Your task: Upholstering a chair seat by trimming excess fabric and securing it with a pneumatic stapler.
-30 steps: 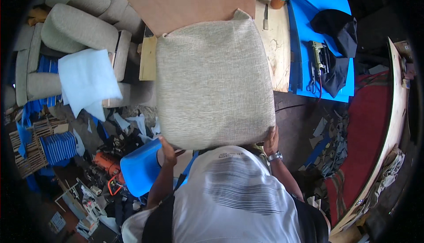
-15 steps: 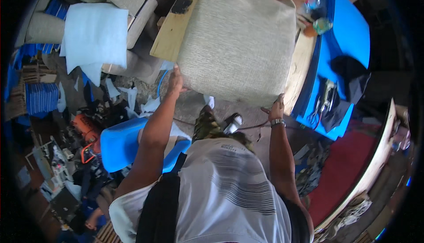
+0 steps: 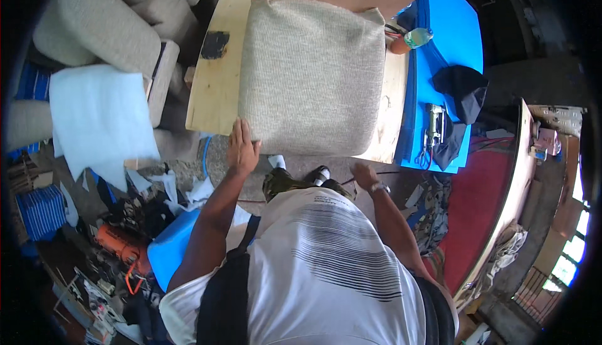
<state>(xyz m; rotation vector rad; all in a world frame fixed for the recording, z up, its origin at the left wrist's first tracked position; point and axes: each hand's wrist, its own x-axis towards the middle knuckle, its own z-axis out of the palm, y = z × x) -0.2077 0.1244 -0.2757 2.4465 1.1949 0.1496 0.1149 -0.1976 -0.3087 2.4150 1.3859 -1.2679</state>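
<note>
The left hand (image 3: 242, 147) rests with fingers spread flat at the near left corner of the beige seat cushion (image 3: 312, 75), which lies on the plywood bench (image 3: 216, 91); the right hand (image 3: 364, 174) hangs free just below the bench edge, fingers seemingly loosely curled. The cushion looks just set down, so squaring it would call for both hands. A blue sheet (image 3: 448, 37) with tools (image 3: 433, 128) and a bottle (image 3: 417, 36) crowds the right side.

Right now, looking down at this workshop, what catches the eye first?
A big beige cushion lies on the wooden tabletop, filling the upper middle. The left hand rests at its near left corner; the right hand hangs free below the table's edge. A bright blue sheet lies to the right.
</note>
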